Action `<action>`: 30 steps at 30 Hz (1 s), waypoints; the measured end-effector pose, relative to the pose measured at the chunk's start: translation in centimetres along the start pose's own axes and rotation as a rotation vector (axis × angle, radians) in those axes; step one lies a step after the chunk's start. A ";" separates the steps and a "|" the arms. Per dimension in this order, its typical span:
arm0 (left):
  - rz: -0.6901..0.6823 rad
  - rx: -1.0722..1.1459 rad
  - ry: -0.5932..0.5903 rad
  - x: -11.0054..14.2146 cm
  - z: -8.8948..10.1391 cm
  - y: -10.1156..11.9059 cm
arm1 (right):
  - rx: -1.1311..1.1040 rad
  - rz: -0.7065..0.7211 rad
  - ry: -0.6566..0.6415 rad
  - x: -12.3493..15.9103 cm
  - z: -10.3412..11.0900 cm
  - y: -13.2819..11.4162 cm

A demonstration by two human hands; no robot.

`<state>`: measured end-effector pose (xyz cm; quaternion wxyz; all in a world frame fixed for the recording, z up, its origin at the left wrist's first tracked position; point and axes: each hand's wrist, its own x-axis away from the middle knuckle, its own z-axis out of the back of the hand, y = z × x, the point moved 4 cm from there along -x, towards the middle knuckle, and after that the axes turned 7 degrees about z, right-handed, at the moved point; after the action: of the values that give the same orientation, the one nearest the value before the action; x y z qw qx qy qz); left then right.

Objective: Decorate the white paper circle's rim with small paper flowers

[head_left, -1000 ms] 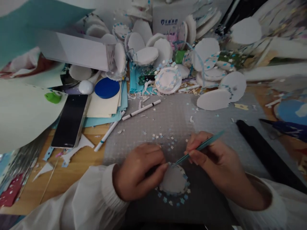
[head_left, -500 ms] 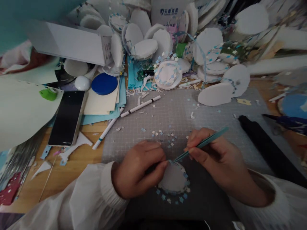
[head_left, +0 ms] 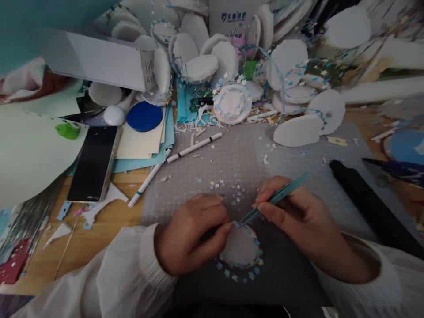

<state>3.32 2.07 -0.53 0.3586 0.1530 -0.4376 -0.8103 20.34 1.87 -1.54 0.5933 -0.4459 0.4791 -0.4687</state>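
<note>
A white disc ringed with tiny blue and white paper stars lies on the grey cutting mat just in front of me. My left hand is closed, its fingertips pressing the disc's left edge. My right hand pinches teal tweezers, whose tip touches the disc's upper left rim beside my left fingertips. Loose little stars are scattered on the mat just beyond both hands.
A heap of white discs fills the back of the table. A phone, blue lid, stacked papers, and white pens lie left. A long black object lies at right. Paper scraps litter the wooden table.
The view shifted slightly between the first two frames. My hands have stayed at the disc; the tweezers tilted a little, tip still at the upper left rim.
</note>
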 end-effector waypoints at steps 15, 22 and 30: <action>-0.015 -0.027 -0.005 0.0 0.0 -0.1 | 0.014 -0.014 -0.015 -0.1 -0.1 0.1; -0.009 -0.036 -0.004 0.1 -0.1 -0.2 | -0.002 -0.026 -0.022 0.2 -0.3 0.3; -0.002 -0.035 -0.013 0.1 -0.3 -0.3 | -0.020 -0.045 -0.011 0.1 -0.1 0.3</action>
<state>3.29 1.90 -0.91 0.3577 0.1416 -0.4254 -0.8191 20.26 1.80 -1.88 0.5810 -0.4649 0.4702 -0.4745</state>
